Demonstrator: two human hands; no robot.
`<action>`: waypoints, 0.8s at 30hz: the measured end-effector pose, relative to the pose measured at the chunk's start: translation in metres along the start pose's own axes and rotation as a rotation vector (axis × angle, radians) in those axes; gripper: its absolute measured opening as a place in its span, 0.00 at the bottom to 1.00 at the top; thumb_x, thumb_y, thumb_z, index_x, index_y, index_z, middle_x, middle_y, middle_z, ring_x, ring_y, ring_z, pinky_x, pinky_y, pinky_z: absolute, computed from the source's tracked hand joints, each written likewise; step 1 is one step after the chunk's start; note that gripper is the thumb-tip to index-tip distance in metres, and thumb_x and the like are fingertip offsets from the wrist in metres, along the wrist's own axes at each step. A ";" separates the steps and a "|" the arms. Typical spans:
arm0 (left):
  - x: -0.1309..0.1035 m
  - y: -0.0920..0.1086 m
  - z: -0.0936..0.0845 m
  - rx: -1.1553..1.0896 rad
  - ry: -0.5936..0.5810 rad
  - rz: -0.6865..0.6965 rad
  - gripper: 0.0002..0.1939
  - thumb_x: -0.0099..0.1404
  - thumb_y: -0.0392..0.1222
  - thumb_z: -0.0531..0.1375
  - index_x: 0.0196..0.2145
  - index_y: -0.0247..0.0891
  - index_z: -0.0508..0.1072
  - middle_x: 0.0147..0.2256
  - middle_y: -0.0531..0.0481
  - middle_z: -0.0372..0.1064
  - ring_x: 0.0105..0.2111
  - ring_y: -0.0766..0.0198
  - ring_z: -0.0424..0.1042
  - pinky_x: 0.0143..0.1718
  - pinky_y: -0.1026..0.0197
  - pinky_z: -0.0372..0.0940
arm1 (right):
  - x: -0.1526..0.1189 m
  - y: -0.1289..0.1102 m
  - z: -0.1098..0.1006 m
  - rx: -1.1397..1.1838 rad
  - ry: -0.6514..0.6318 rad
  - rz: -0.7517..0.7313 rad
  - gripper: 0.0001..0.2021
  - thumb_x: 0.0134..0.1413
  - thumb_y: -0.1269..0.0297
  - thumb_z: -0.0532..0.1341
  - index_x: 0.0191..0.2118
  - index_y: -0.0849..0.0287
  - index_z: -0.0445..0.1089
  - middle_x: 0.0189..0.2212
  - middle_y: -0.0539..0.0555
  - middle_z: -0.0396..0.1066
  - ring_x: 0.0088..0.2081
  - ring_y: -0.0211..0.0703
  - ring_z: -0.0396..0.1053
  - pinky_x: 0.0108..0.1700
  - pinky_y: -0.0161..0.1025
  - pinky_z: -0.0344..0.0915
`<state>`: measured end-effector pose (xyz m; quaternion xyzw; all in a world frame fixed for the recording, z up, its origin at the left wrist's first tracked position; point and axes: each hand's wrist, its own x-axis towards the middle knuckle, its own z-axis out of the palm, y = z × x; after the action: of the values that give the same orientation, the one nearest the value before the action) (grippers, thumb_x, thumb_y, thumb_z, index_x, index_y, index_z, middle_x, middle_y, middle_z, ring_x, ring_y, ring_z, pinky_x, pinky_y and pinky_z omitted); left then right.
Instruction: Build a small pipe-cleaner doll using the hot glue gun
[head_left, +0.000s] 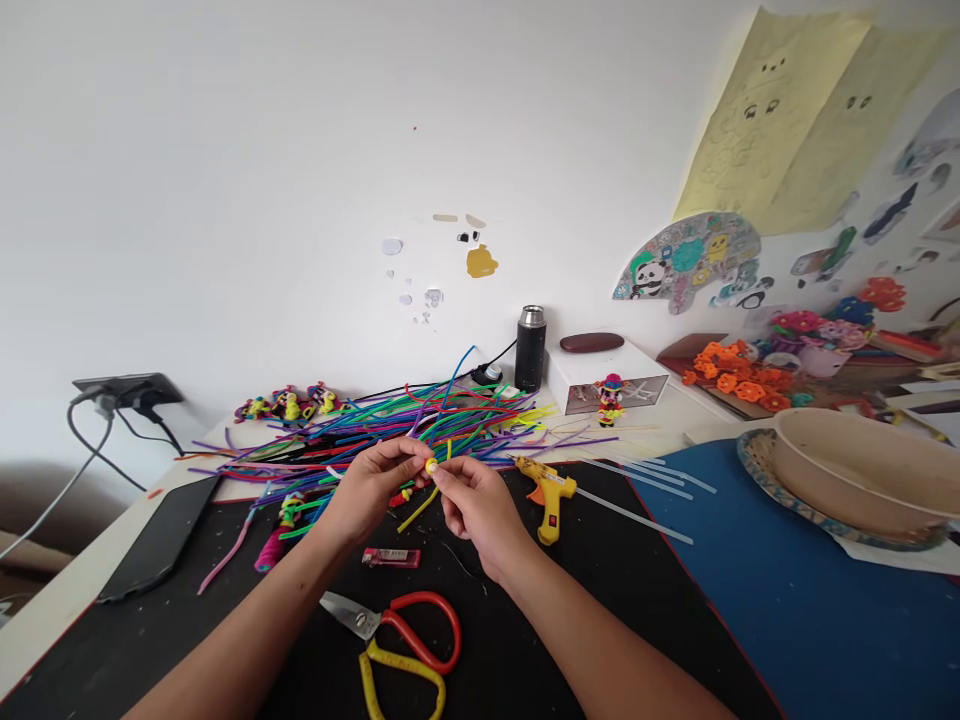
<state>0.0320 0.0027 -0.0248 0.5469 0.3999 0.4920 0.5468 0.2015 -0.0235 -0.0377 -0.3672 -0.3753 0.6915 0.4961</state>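
Note:
Above the black mat, my left hand (375,488) and my right hand (480,508) meet fingertip to fingertip. Both pinch a small yellow piece of pipe cleaner (430,466) that looks coiled. A yellow strand (417,512) shows just below the fingers; whether it joins the piece I cannot tell. Behind the hands spreads a heap of coloured pipe cleaners (360,430). To the right of my right hand lies a yellow hot glue gun (553,500). Closer to me are a pink lighter (391,557) and scissors (405,640) with one red and one yellow handle.
A dark phone-like slab (161,535) lies at the left. Small pipe-cleaner figures (289,403) stand at the back. A black flask (531,350) and white box (562,375) are against the wall. Clear glue sticks (660,475) and a large bowl (862,470) are at the right.

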 end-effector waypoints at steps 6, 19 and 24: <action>0.000 -0.001 -0.001 0.073 -0.009 0.040 0.12 0.62 0.50 0.72 0.35 0.39 0.83 0.32 0.49 0.74 0.32 0.62 0.70 0.37 0.61 0.68 | 0.002 0.002 -0.001 -0.003 -0.005 0.004 0.21 0.45 0.46 0.73 0.32 0.59 0.69 0.15 0.41 0.62 0.14 0.29 0.53 0.17 0.31 0.41; -0.001 0.000 -0.001 0.157 -0.024 0.068 0.13 0.63 0.52 0.71 0.35 0.39 0.83 0.35 0.49 0.74 0.32 0.62 0.71 0.37 0.60 0.68 | 0.002 0.000 0.001 -0.016 0.017 0.026 0.18 0.46 0.51 0.71 0.31 0.57 0.67 0.14 0.40 0.60 0.14 0.29 0.53 0.17 0.30 0.42; -0.002 0.000 0.000 0.136 -0.017 0.055 0.13 0.62 0.51 0.72 0.35 0.39 0.83 0.34 0.50 0.74 0.32 0.63 0.71 0.37 0.61 0.68 | 0.001 0.000 0.001 -0.014 0.015 0.023 0.18 0.47 0.51 0.71 0.30 0.57 0.67 0.13 0.40 0.60 0.14 0.29 0.53 0.17 0.30 0.41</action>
<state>0.0318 0.0011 -0.0250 0.5976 0.4125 0.4738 0.4982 0.2002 -0.0225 -0.0376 -0.3800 -0.3722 0.6919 0.4883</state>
